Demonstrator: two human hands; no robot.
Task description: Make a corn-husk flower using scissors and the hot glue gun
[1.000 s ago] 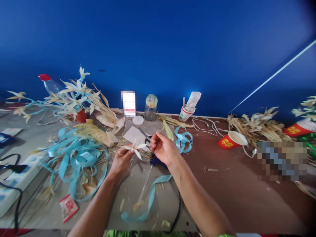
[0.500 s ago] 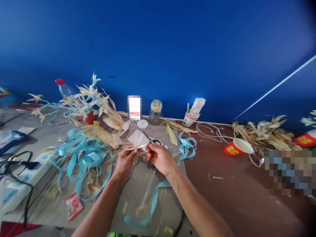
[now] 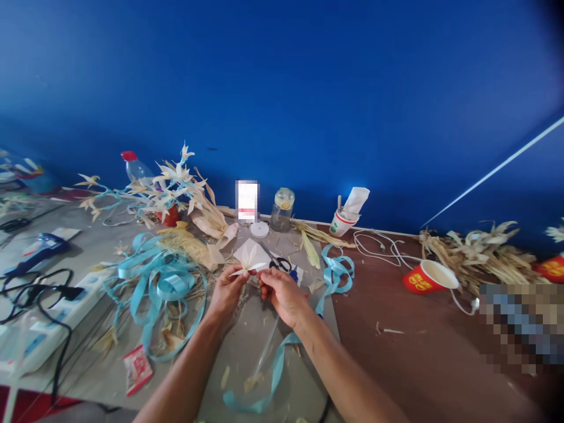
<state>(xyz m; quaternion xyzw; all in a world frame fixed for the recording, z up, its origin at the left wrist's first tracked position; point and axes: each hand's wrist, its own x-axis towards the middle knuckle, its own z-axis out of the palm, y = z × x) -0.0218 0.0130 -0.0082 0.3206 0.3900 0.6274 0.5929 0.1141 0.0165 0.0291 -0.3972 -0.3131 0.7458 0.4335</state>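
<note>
Between my two hands is a pale corn-husk flower with pointed petals spread upward. My left hand is closed, its thumb and fingers pinching the flower near the base. My right hand is also closed, its fingertips pinched at the flower's right side and base; the exact grip is partly hidden. Just beyond the right hand lie dark-handled scissors. Light-blue ribbon is heaped to the left, and another curl of ribbon lies to the right.
Husk flowers on blue stems stand at the back left. A glass jar, white ribbon spool and white cup line the wall. A power strip with black cables lies left; a red paper cup lies right.
The view has shifted, so the scene sits slightly lower and mostly farther right. The flower has turned a little between my hands, its petals now more upright. Both hands stay pinched at it.
</note>
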